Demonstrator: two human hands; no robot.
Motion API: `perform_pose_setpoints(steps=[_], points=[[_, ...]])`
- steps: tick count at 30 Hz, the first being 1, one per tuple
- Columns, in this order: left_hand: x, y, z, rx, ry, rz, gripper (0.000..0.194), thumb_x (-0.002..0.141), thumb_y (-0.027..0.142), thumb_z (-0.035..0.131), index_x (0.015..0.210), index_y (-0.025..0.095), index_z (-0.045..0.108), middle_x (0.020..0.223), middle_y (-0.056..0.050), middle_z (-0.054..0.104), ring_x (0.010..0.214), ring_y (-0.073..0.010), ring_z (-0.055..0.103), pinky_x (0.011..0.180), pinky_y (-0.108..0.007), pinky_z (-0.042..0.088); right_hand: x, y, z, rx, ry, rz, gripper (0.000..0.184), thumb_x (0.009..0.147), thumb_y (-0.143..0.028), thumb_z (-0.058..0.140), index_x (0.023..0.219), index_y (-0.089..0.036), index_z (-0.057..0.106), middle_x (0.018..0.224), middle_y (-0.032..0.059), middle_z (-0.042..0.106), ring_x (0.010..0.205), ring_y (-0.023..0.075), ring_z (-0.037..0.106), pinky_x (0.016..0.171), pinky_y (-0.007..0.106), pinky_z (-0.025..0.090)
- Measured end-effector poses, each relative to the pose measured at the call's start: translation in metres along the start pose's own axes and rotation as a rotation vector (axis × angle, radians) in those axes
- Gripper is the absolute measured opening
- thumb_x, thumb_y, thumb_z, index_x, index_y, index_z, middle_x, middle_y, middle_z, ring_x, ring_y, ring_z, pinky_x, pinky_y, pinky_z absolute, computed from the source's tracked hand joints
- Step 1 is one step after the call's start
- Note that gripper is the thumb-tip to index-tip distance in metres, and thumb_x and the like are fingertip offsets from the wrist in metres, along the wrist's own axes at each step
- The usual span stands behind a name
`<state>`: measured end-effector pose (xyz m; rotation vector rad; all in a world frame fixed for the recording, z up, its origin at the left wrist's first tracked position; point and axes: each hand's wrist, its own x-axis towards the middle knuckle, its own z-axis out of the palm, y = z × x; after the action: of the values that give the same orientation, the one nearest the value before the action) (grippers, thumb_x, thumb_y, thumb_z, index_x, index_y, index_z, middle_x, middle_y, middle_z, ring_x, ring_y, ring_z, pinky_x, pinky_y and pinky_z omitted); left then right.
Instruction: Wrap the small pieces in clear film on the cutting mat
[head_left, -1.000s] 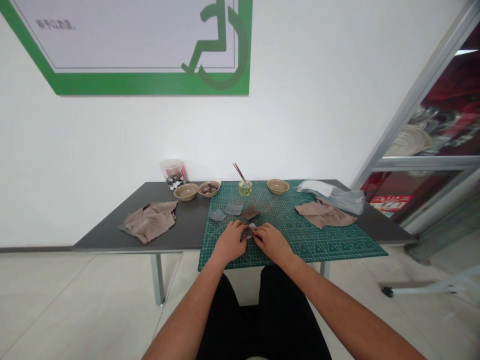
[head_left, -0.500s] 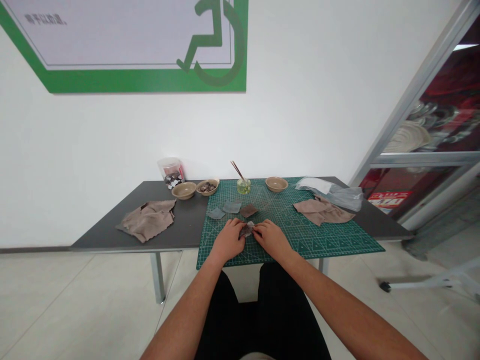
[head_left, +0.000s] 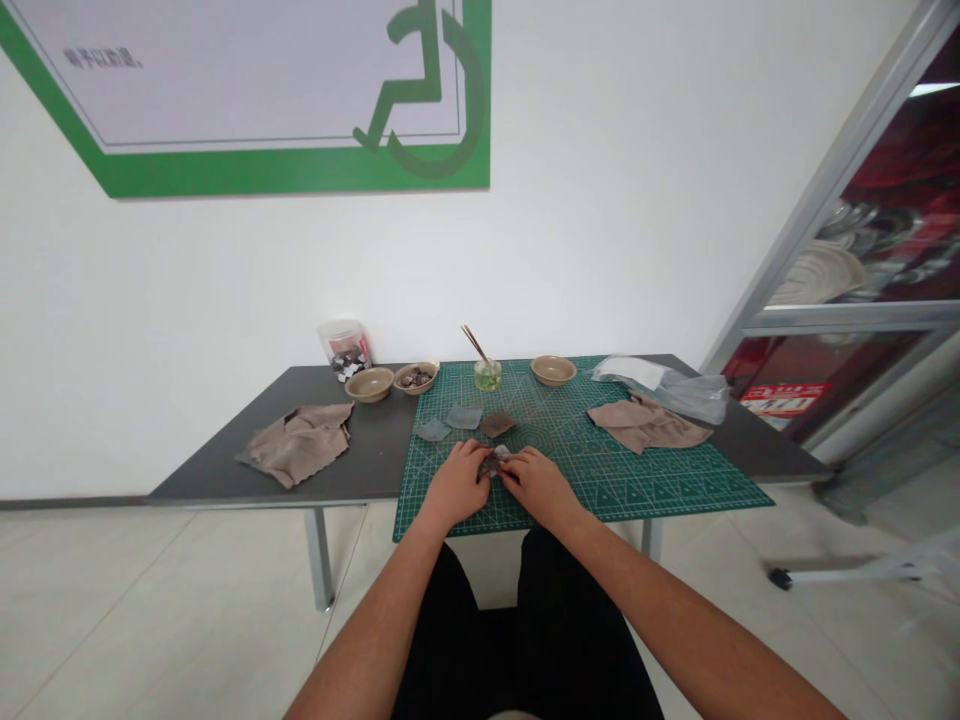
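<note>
Desk point(head_left: 367, 465): dark, white wall point(head_left: 600, 260) behind
Left cloth point(head_left: 300, 447): brown, rumpled
Left hand point(head_left: 457, 482): grip pinching the scrap point(head_left: 492, 463)
Scrap: right here, between both hands, over the mat point(head_left: 637, 485)!
Right hand point(head_left: 541, 486): grip pinching it too
Right cloth point(head_left: 646, 425): on the mat

One camera, worn on the person's head, looks forward and down past the forearms point(head_left: 371, 615) and black trousers point(head_left: 581, 635) to the hands point(head_left: 457, 487), which sit small just below the middle of its wide view. The worktop point(head_left: 375, 455) shows from end to end, seen from above its near side; the white wall point(head_left: 615, 240) behind it faces the lens, and the top edge crops the green-bordered sign point(head_left: 300, 172).
</note>
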<state>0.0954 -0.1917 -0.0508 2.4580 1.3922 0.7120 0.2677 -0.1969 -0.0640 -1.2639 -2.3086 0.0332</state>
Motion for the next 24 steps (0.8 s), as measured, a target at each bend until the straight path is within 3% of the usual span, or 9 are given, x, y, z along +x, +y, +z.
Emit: perform_pose_setpoints(steps=[6, 12, 19, 24], points=[[0.000, 0.001, 0.000, 0.008, -0.004, -0.014, 0.036, 0.078, 0.012, 0.049, 0.113, 0.017, 0.059, 0.111, -0.008, 0.056, 0.107, -0.0222, 0.048, 0.095, -0.038, 0.040, 0.012, 0.008, 0.003, -0.028, -0.017, 0.060, 0.013, 0.086, -0.020, 0.058, 0.082, -0.016, 0.070, 0.084, 0.0069, 0.069, 0.089, 0.0207, 0.057, 0.082, 0.032, 0.046], [0.000, 0.001, -0.001, 0.016, -0.012, -0.028, 0.038, 0.078, 0.012, 0.048, 0.114, 0.018, 0.059, 0.111, -0.008, 0.056, 0.108, -0.0229, 0.048, 0.096, -0.039, 0.040, 0.004, 0.003, 0.004, -0.011, -0.031, -0.026, 0.014, 0.087, -0.019, 0.056, 0.088, -0.017, 0.070, 0.088, 0.0070, 0.069, 0.090, 0.0201, 0.057, 0.085, 0.033, 0.045], [-0.001, 0.000, 0.001, 0.012, 0.000, -0.013, 0.038, 0.077, 0.012, 0.049, 0.114, 0.017, 0.058, 0.112, -0.008, 0.056, 0.108, -0.0225, 0.048, 0.096, -0.038, 0.040, 0.006, 0.011, -0.004, -0.014, -0.014, 0.031, 0.014, 0.087, -0.019, 0.057, 0.085, -0.017, 0.071, 0.086, 0.0068, 0.070, 0.090, 0.0204, 0.057, 0.083, 0.032, 0.047], [0.000, 0.002, -0.001, 0.006, -0.009, -0.023, 0.036, 0.078, 0.012, 0.048, 0.112, 0.018, 0.060, 0.110, -0.008, 0.057, 0.106, -0.0224, 0.048, 0.096, -0.039, 0.040, 0.002, 0.002, 0.001, 0.016, -0.024, -0.034, 0.014, 0.086, -0.019, 0.057, 0.091, -0.018, 0.070, 0.090, 0.0067, 0.070, 0.092, 0.0195, 0.057, 0.085, 0.032, 0.046]])
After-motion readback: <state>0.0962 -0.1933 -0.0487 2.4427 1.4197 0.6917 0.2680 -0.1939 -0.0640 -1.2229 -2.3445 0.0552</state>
